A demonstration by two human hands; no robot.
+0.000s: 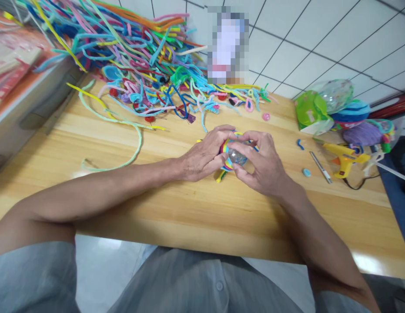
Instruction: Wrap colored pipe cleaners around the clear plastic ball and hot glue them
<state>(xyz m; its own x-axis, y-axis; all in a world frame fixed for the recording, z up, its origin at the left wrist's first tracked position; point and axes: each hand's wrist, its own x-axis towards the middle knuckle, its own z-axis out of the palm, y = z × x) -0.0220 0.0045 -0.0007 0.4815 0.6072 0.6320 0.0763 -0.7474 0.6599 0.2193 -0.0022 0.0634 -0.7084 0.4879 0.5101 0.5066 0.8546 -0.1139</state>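
Between my two hands, over the middle of the wooden table (pixel 189 204), is a small clear, round object (pixel 237 155) ringed with colourful fuzzy bands in yellow, red and blue. From the left, my left hand (pixel 207 153) grips its banded side with bent fingers. My right hand (pixel 263 161) curls round the other side, thumb and fingertips against the clear part. Yellow and green pieces (pixel 221 175) poke out below the object. My fingers hide much of it, so its exact kind is unclear.
A heap of coloured pipe cleaners (pixel 133 52) covers the back left. A pale green pipe cleaner (pixel 139 145) curves across the left. At right lie a yellow glue gun (pixel 346 158), a craft knife (pixel 320 167), a blue cap (pixel 306 172) and a green packet (pixel 311 112). A box (pixel 29 95) stands far left.
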